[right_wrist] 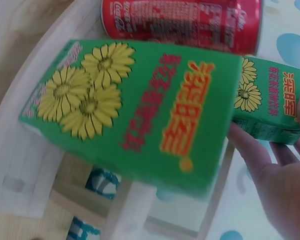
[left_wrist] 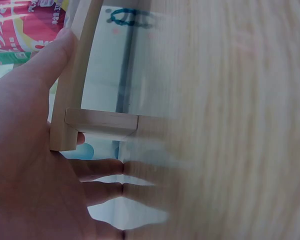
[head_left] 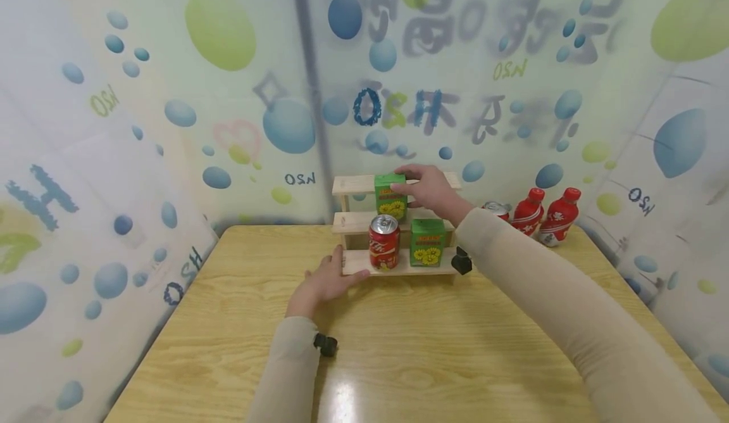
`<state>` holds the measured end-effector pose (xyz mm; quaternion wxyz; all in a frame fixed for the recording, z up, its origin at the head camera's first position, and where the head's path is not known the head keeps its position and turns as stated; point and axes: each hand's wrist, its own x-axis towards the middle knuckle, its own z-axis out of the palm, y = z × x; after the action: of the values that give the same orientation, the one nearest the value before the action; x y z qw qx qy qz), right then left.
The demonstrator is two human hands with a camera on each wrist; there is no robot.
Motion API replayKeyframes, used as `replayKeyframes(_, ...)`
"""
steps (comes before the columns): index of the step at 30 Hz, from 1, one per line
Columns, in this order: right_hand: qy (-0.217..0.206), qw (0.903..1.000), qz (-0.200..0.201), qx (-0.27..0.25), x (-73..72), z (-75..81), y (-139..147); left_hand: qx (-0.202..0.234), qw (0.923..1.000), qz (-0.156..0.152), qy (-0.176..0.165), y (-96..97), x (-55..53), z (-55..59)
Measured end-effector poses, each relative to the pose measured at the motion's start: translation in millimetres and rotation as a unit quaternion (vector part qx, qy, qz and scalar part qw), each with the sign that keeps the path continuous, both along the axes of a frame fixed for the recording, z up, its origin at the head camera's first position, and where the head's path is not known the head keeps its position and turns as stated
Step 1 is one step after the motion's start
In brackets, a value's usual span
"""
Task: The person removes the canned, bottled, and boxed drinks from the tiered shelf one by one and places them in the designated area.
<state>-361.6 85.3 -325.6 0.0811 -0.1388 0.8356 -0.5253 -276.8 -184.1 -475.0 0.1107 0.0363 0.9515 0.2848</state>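
A three-tier wooden rack [head_left: 355,221] stands at the back of the table. My left hand [head_left: 324,282] grips its lower left end. In the left wrist view the thumb lies on the bottom board [left_wrist: 70,95], and other fingers touch the tabletop. My right hand [head_left: 429,189] holds a green drink carton [head_left: 390,198] with yellow flowers at the middle tier; whether its base touches the board I cannot tell. On the bottom tier stand a red soda can [head_left: 384,242] and a second green carton [head_left: 427,243], which looms large in the right wrist view [right_wrist: 135,110].
Right of the rack, two red-labelled bottles [head_left: 528,211] and another can [head_left: 497,209] stand near the table's back edge, the can partly hidden by my right arm. A patterned curtain [head_left: 256,94] hangs close behind the wooden table [head_left: 398,347].
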Motion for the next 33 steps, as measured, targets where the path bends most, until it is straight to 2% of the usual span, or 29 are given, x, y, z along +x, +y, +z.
replayKeyframes(10,0.004,0.9999,-0.005,0.008,5.9,19.9,36.7,-0.002,1.0000,0.006,0.007,-1.1,-0.6,-0.5)
replayKeyframes(17,0.009,0.9995,-0.004,0.031,18.7,30.4,72.0,-0.012,0.9999,0.003,0.006,0.2,0.0,-1.3)
replayKeyframes(22,0.018,0.9986,-0.011,0.049,24.6,29.8,96.9,-0.008,0.9999,0.005,0.008,0.6,0.6,0.3)
replayKeyframes(33,0.022,0.9931,-0.031,0.111,42.1,17.0,155.0,-0.008,0.9999,0.002,0.009,-0.3,0.1,-1.5)
